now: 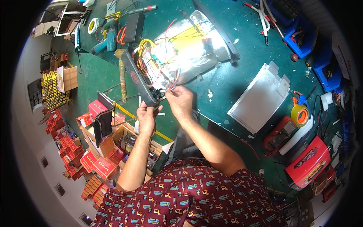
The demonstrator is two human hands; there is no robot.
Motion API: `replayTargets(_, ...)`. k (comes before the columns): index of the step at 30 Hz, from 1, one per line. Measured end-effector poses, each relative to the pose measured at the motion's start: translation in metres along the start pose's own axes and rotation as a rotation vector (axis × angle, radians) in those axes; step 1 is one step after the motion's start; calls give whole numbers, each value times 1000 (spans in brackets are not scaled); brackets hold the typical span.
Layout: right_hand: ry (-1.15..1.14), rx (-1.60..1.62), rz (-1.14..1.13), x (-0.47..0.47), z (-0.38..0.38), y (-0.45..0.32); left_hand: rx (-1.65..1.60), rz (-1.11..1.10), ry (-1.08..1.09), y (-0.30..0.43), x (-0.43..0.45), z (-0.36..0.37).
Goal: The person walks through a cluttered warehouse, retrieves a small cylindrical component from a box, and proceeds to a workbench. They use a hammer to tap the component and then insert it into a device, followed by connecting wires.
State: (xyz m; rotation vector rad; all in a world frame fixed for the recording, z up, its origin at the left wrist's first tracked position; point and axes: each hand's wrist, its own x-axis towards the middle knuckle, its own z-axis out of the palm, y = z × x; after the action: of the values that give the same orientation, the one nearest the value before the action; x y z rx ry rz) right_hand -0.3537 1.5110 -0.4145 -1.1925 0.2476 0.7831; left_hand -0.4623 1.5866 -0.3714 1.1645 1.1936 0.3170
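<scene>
My left hand (147, 117) grips the lower corner of a dark plastic end panel (139, 78), which bears a red oval badge. At the panel's inner side, my right hand (181, 102) pinches thin coloured wires (176, 78) near a small connector; the fingertips partly hide it. Behind both hands lies a battery pack (195, 63) wrapped in shiny film, with a yellow patch across its top. Loose yellow and red wires (146, 46) bunch at its left end. A second dark end panel (219, 31) stands along its far right end. Glare washes out the pack's middle.
On the green bench lie a mallet (122, 79), a cordless drill (112, 37) and a silver pouch cell stack (259, 99). To the right are a red multimeter (279, 133), a tape dispenser (300, 115) and blue bins (300, 37). A wire-frame chair (103, 113) stands left, near red boxes (105, 167).
</scene>
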Motion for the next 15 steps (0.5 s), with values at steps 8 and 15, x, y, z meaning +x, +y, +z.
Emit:
replayTargets(8,25,16,-70,-7,-6,2,12,-48,52,11,-3,9)
replayTargets(15,-8,58,-66,-5,-11,-10,30,-48,32,5,-4,5)
